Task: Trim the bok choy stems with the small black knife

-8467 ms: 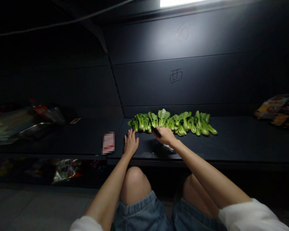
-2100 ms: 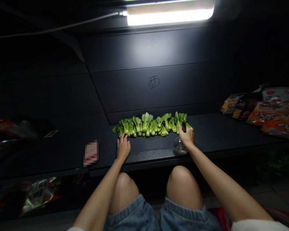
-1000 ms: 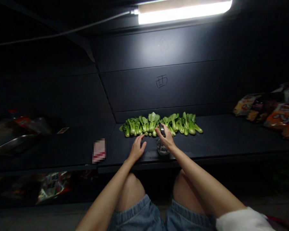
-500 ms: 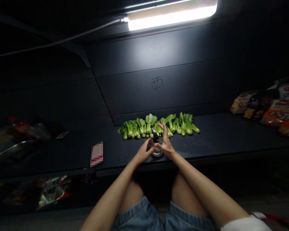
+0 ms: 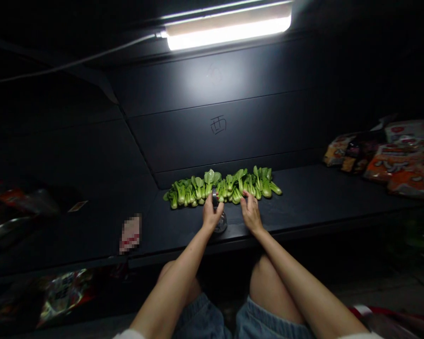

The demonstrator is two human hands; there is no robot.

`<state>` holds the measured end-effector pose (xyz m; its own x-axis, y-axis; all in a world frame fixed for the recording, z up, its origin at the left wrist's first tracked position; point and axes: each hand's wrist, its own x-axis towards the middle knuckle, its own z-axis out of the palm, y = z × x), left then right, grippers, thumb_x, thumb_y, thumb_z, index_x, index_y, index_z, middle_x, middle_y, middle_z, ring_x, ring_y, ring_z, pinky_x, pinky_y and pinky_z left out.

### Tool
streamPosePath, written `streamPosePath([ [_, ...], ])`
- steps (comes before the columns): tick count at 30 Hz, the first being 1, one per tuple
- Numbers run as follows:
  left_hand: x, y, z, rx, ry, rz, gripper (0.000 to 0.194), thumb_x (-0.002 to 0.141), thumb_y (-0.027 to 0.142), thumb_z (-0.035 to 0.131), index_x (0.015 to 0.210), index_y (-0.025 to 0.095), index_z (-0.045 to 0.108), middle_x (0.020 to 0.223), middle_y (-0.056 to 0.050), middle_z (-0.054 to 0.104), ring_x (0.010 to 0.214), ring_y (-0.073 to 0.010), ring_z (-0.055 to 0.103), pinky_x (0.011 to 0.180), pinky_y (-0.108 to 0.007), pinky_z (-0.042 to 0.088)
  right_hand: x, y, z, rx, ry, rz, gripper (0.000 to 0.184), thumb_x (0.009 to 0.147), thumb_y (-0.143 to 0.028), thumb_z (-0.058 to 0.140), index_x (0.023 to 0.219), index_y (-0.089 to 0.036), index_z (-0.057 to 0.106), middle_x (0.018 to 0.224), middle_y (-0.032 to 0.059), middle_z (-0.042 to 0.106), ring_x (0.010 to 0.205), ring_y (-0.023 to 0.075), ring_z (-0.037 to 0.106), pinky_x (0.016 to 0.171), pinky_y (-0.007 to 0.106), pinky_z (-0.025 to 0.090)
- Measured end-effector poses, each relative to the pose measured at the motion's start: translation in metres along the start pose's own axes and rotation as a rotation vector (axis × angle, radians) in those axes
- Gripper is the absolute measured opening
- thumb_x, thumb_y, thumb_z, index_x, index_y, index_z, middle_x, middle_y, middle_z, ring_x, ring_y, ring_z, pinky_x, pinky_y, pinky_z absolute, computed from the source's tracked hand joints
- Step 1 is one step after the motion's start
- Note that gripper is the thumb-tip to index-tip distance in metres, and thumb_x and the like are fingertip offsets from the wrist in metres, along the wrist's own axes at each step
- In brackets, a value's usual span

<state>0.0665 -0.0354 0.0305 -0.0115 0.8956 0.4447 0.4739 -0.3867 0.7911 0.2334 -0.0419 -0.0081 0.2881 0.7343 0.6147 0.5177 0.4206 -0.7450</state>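
My left hand point(image 5: 212, 214) is closed around a dark ring-shaped roll point(image 5: 215, 197), held upright on edge; it looks like black tape, though its kind is not certain. Just below that hand, a clear round object point(image 5: 221, 223) rests on the shelf, partly covered by my fingers. To the right, my right hand point(image 5: 250, 212) is raised with fingers loosely bent and apart, and I see nothing in it. Its fingertips are close to the front of a row of bok choy point(image 5: 182, 194), heaped with leaves toward the back wall and pale stems toward me.
The dark shelf point(image 5: 304, 197) runs across in front of my knees. Bagged snacks point(image 5: 385, 160) are piled at its right. A blurred-out card point(image 5: 130, 234) and a small card point(image 5: 78, 206) lie left. Overhead is a lit tube lamp point(image 5: 229, 32); packets point(image 5: 65, 292) sit below.
My hands were close together around the dark roll. Now they are apart: the left has the roll, while the right has moved away from it. The view has shifted slightly right.
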Motion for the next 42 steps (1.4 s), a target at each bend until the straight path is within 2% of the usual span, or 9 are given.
streamPosePath([
  [4, 0.004, 0.006, -0.014, 0.175, -0.162, 0.002, 0.027, 0.075, 0.022, 0.057, 0.101, 0.019, 0.060, 0.097, -0.004, 0.067, 0.091, -0.0185, 0.064, 0.084, -0.031, 0.050, 0.004, 0.008, -0.003, -0.018, -0.020, 0.048, 0.057, 0.093, -0.061, 0.028, 0.117, -0.018, 0.058, 0.120, 0.0145, 0.063, 0.117, 0.0266, 0.052, 0.104, 0.047, 0.037],
  [6, 0.008, 0.009, -0.019, 0.234, -0.223, 0.001, 0.030, 0.074, 0.023, 0.059, 0.104, 0.020, 0.061, 0.095, -0.003, 0.068, 0.089, -0.0182, 0.065, 0.081, -0.030, 0.050, 0.007, 0.010, -0.005, -0.006, -0.017, 0.085, 0.059, 0.092, -0.063, 0.027, 0.115, -0.018, 0.059, 0.117, 0.0141, 0.064, 0.115, 0.0264, 0.053, 0.102, 0.045, 0.039],
  [11, 0.015, 0.015, -0.019, 0.247, -0.358, -0.003, 0.029, 0.077, 0.025, 0.056, 0.104, 0.019, 0.062, 0.089, -0.001, 0.068, 0.080, -0.0164, 0.064, 0.072, -0.027, 0.051, 0.025, 0.018, -0.005, 0.081, 0.091, 0.237, 0.071, 0.086, -0.072, 0.024, 0.109, -0.016, 0.060, 0.109, 0.0159, 0.066, 0.105, 0.0268, 0.059, 0.096, 0.044, 0.043],
  [15, 0.015, 0.025, -0.016, 0.304, -0.381, -0.003, 0.022, 0.080, 0.027, 0.054, 0.099, 0.020, 0.063, 0.083, -0.001, 0.068, 0.076, -0.0164, 0.065, 0.070, -0.025, 0.050, 0.037, 0.026, -0.006, 0.173, 0.237, 0.381, 0.077, 0.081, -0.077, 0.023, 0.103, -0.014, 0.061, 0.101, 0.0169, 0.068, 0.096, 0.0259, 0.063, 0.086, 0.041, 0.049],
  [19, 0.013, 0.038, -0.015, 0.402, -0.430, 0.024, 0.022, 0.081, 0.026, 0.053, 0.100, 0.021, 0.064, 0.086, -0.001, 0.069, 0.079, -0.0169, 0.066, 0.071, -0.024, 0.048, 0.034, 0.025, -0.010, 0.301, 0.310, 0.441, 0.075, 0.079, -0.076, 0.028, 0.105, -0.014, 0.060, 0.100, 0.0162, 0.068, 0.095, 0.0248, 0.064, 0.067, 0.034, 0.053],
  [23, 0.014, 0.046, -0.009, 0.486, -0.477, 0.094, 0.022, 0.081, 0.025, 0.053, 0.100, 0.021, 0.064, 0.089, -0.004, 0.070, 0.083, -0.0198, 0.066, 0.071, -0.025, 0.046, 0.028, 0.020, -0.017, 0.352, 0.377, 0.453, 0.066, 0.082, -0.071, 0.032, 0.103, -0.015, 0.061, 0.096, 0.0130, 0.068, 0.091, 0.0220, 0.065, 0.059, 0.028, 0.053],
  [30, 0.019, 0.051, 0.009, 0.497, -0.475, 0.128, 0.026, 0.082, 0.028, 0.054, 0.106, 0.024, 0.063, 0.101, -0.005, 0.072, 0.092, -0.0213, 0.067, 0.075, -0.026, 0.047, 0.026, 0.020, -0.025, 0.379, 0.380, 0.497, 0.063, 0.082, -0.071, 0.035, 0.102, -0.017, 0.061, 0.089, 0.0086, 0.068, 0.082, 0.0185, 0.064, 0.051, 0.023, 0.052],
  [34, 0.019, 0.063, 0.016, 0.565, -0.484, 0.118, 0.023, 0.083, 0.029, 0.053, 0.103, 0.025, 0.063, 0.100, -0.005, 0.072, 0.092, -0.0215, 0.067, 0.076, -0.027, 0.048, 0.024, 0.017, -0.027, 0.382, 0.371, 0.504, 0.064, 0.082, -0.071, 0.035, 0.104, -0.017, 0.061, 0.090, 0.0091, 0.068, 0.084, 0.0196, 0.065, 0.050, 0.024, 0.053],
  [42, 0.019, 0.068, 0.021, 0.618, -0.486, 0.129, 0.024, 0.083, 0.030, 0.053, 0.105, 0.024, 0.061, 0.101, -0.007, 0.072, 0.091, -0.0239, 0.068, 0.074, -0.029, 0.049, 0.024, 0.018, -0.028, 0.368, 0.367, 0.517, 0.065, 0.082, -0.072, 0.031, 0.104, -0.018, 0.059, 0.093, 0.0100, 0.068, 0.087, 0.0197, 0.064, 0.052, 0.024, 0.052],
])
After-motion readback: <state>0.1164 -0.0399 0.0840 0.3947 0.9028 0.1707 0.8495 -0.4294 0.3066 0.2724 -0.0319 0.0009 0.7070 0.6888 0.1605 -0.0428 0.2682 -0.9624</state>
